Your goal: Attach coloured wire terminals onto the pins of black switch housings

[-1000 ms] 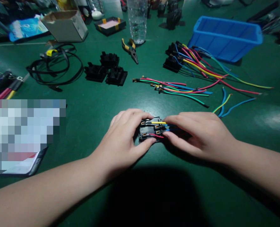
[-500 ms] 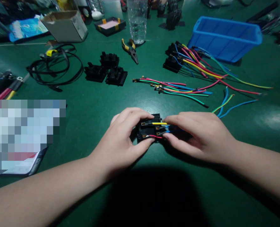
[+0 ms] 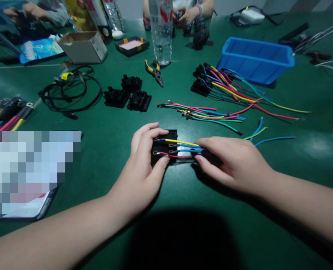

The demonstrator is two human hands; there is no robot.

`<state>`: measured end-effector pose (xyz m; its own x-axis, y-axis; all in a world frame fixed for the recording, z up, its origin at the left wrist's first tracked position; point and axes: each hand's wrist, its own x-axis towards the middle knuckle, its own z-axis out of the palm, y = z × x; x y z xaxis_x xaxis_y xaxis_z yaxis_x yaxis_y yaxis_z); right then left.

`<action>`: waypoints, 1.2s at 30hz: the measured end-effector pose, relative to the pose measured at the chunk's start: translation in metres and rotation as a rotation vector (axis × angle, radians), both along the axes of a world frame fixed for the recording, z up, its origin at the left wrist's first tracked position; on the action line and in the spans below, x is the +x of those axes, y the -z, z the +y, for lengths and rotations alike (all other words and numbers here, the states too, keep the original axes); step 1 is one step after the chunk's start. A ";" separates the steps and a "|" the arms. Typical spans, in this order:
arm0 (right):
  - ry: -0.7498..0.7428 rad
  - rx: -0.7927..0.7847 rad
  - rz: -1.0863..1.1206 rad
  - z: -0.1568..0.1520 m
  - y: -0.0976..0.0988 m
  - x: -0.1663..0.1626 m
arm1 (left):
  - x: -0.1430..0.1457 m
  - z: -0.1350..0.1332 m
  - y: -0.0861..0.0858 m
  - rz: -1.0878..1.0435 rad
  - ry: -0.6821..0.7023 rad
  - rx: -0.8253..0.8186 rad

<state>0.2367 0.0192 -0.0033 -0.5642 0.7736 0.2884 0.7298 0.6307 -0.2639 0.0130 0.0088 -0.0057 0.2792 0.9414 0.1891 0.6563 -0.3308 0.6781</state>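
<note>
My left hand (image 3: 146, 161) is closed around a black plastic housing (image 3: 173, 134), thumb on its near edge and fingers on its far edge. Wires with bare metal terminals run rightward from the housing: a yellow wire (image 3: 180, 142), blue wires (image 3: 184, 150) and a thin red wire (image 3: 179, 156). My right hand (image 3: 228, 157) pinches this bundle between thumb and fingers. Something dark shows in its grip, mostly covered by the palm. Beyond my hands lie loose terminal-ended wires (image 3: 208, 109) and several short cut wires (image 3: 275, 139).
Black housings (image 3: 139, 101) sit near pliers (image 3: 155, 73). Wired housings (image 3: 201, 87) lie before a blue bin (image 3: 256, 67). A bottle (image 3: 162, 45), cardboard box (image 3: 84, 48), coiled cable (image 3: 70, 90) and pixelated phone-like device (image 3: 39, 213) stand around. Other people's hands (image 3: 190, 15) are across the table.
My left hand and the housing have shifted left, away from my right hand, so a longer stretch of wires shows between them. The view has tilted up, showing people opposite.
</note>
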 end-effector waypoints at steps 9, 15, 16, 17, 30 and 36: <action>0.090 0.028 -0.041 0.001 0.002 0.000 | 0.000 0.002 0.008 -0.225 -0.087 -0.103; 0.139 -0.029 -0.031 0.005 0.004 0.002 | -0.003 0.002 0.007 -0.369 -0.227 -0.221; 0.139 -0.031 -0.023 0.005 0.005 0.002 | -0.003 0.002 0.007 -0.370 -0.231 -0.218; 0.134 -0.034 -0.003 0.005 0.005 0.003 | -0.003 0.003 0.007 -0.371 -0.232 -0.221; 0.238 0.056 0.341 0.011 0.012 0.009 | -0.001 0.002 0.008 -0.422 -0.190 -0.266; 0.209 0.057 0.408 0.017 0.012 0.011 | 0.000 0.001 0.007 -0.412 -0.183 -0.292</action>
<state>0.2476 0.0361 -0.0157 -0.2291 0.8351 0.5001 0.6862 0.5030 -0.5255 0.0128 0.0100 -0.0124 0.0632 0.9976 -0.0292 0.3460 0.0056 0.9382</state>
